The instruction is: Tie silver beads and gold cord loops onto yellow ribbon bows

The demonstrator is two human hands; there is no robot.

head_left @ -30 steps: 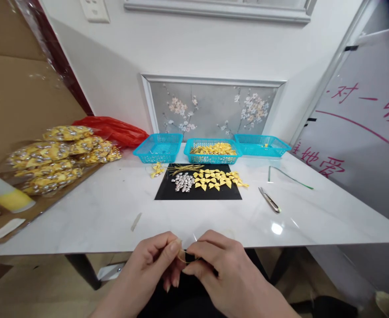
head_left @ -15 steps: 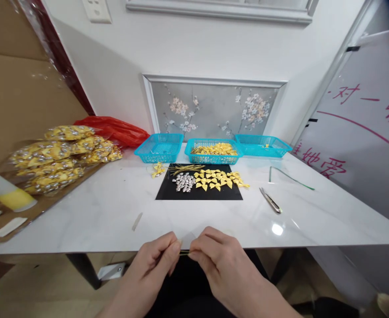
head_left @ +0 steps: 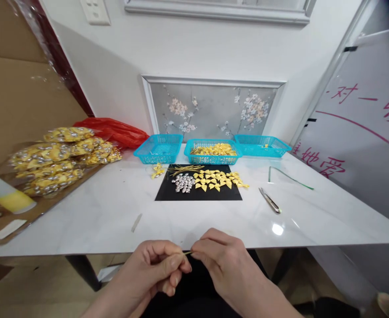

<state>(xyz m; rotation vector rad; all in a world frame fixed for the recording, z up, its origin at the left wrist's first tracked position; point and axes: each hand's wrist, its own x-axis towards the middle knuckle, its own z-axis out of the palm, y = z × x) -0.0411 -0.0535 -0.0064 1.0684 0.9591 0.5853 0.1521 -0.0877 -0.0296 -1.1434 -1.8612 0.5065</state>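
We pinch a thin olive-yellow cord (head_left: 188,253) between our 2 hands, at the near edge of the table. Our left hand (head_left: 159,267) is closed on its left end with thumb and forefinger, the other fingers curled beneath; our right hand (head_left: 222,260) is closed on its right end, palm down. Only a short stretch of the cord shows in the narrow gap between our fingertips. Past our hands spreads a white marbled table (head_left: 91,221), with a small translucent strip (head_left: 136,222) lying ahead of our left hand. Farther in, we have a flat black mat (head_left: 168,194) bearing a cluster of shiny silver beads (head_left: 183,183) on its left, rows of yellow bow-shaped pieces (head_left: 214,179) to their right, and thin olive-yellow stems (head_left: 185,168) along the back. A small yellow-and-silver piece (head_left: 157,170) lies just left of the mat. To the right we see metal snips (head_left: 270,201) and, behind them, a bent green strip (head_left: 292,177). Behind the mat stand 3 blue plastic baskets (head_left: 213,160); the middle basket holds yellow pieces and stems, the right basket a small yellow bit. At our far left, clear bags of yellow and silver pieces (head_left: 58,152) are piled on brown cardboard (head_left: 45,207), near a red plastic bag (head_left: 111,131) and a white-and-yellow cylinder (head_left: 10,194).
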